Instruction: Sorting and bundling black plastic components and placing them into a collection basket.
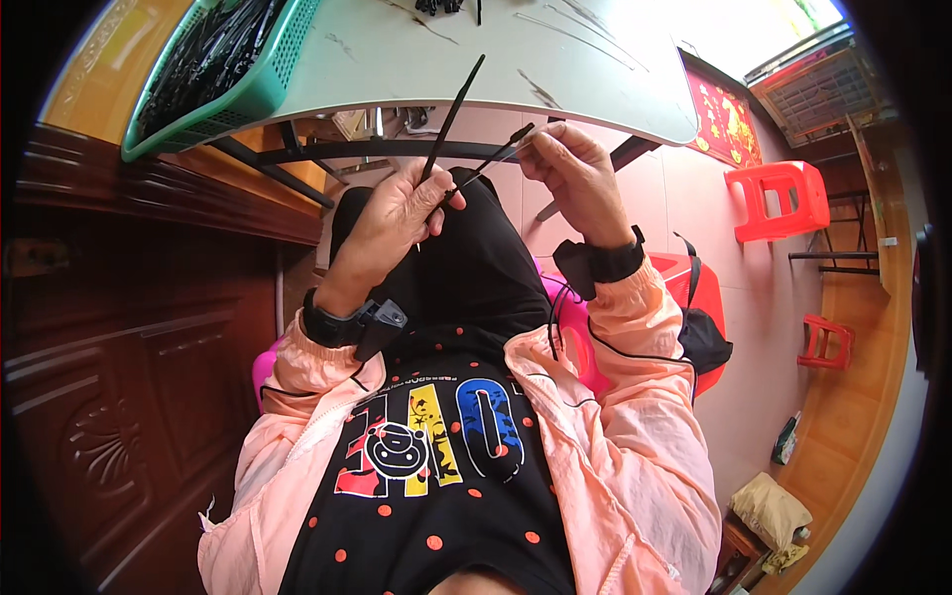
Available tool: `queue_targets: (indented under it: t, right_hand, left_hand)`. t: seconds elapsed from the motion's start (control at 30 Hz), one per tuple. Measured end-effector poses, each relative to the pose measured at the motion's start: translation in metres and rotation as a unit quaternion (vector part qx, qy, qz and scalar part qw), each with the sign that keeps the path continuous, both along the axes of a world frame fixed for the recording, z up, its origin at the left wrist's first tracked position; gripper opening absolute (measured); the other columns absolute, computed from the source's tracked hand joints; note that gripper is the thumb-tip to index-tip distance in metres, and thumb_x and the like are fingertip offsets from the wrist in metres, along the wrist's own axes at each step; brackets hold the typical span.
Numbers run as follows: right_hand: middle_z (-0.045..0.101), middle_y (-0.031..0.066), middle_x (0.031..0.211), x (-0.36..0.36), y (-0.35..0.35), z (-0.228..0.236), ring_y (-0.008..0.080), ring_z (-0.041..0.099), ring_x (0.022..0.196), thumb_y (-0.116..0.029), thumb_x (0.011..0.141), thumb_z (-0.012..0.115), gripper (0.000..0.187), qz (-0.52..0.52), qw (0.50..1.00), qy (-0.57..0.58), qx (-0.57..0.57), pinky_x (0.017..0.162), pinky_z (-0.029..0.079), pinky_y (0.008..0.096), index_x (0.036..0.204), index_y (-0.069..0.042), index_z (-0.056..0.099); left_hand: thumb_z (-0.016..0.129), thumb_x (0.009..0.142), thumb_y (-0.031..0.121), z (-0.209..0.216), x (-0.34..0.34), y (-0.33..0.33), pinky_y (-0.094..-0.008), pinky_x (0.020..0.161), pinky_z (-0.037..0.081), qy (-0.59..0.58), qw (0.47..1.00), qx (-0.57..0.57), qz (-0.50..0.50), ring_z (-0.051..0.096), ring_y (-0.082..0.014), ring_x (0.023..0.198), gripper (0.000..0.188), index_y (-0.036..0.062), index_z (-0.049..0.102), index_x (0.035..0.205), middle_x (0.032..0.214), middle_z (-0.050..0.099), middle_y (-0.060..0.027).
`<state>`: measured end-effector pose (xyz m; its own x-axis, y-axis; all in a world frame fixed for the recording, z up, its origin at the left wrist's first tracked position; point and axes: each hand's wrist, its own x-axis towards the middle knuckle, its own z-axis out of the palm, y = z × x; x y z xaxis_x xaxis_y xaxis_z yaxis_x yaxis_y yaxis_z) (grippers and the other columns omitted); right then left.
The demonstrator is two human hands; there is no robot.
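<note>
My left hand (pixel 407 203), over my lap, is closed round the lower part of a long thin black strip (pixel 456 104) that points up and to the right. From between the same fingers a second thin black strip (pixel 488 162) slants toward my right hand (pixel 575 171). The thumb and forefinger of that right hand are pinched together near its thicker dark end. What exactly lies between those fingertips is too small to make out. Both hands are just off the near edge of the pale table (pixel 397 74).
A green basket (pixel 273 84) full of thin black strips stands at the table's left. More dark pieces (pixel 441 6) and thin strands lie on the tabletop. A dark carved wooden panel (pixel 159 397) is at my left; red stools (pixel 778 201) stand on the floor at right.
</note>
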<state>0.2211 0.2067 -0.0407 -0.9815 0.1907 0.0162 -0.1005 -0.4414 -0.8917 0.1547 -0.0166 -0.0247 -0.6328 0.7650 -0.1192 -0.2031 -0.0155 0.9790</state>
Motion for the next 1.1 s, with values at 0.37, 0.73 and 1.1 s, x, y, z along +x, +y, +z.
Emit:
queue_targets:
  t: [0.37, 0.73, 1.1]
  right_hand:
    - [0.064, 0.0123, 0.092, 0.005, 0.019, 0.002, 0.0161, 0.062, 0.084, -0.014, 0.092, 0.052, 0.016, 0.136, 0.989, 0.023, 0.054, 0.074, 0.051, 0.0261, 0.091, 0.0, 0.061]
    - [0.065, 0.0133, 0.093, 0.002, 0.018, -0.002, 0.0193, 0.064, 0.087, -0.017, 0.092, 0.053, 0.021, 0.147, 0.986, 0.021, 0.074, 0.078, 0.051, 0.0277, 0.094, 0.001, 0.062]
    - [0.064, 0.0116, 0.091, -0.002, 0.022, -0.014, 0.0175, 0.063, 0.086, -0.016, 0.092, 0.052, 0.018, 0.104, 0.993, 0.013, 0.052, 0.078, 0.05, 0.027, 0.093, -0.001, 0.062]
  left_hand:
    - [0.043, 0.093, 0.015, 0.014, -0.002, -0.018, -0.0152, 0.054, 0.034, -0.025, 0.988, -0.027, -0.152, 0.047, -0.0045, 0.062, 0.009, 0.0082, 0.04, 0.098, 0.086, 0.062, -0.0092]
    - [0.037, 0.098, 0.025, 0.022, -0.011, -0.021, -0.0167, 0.053, 0.036, -0.069, 0.982, -0.044, -0.168, 0.049, -0.0079, 0.061, 0.02, 0.0073, 0.034, 0.105, 0.094, 0.063, -0.0178]
    - [0.046, 0.094, 0.02, -0.002, -0.017, -0.016, -0.0198, 0.054, 0.043, -0.222, 0.974, 0.036, -0.018, 0.058, -0.0122, 0.067, 0.018, 0.0045, 0.051, 0.102, 0.088, 0.061, -0.0099]
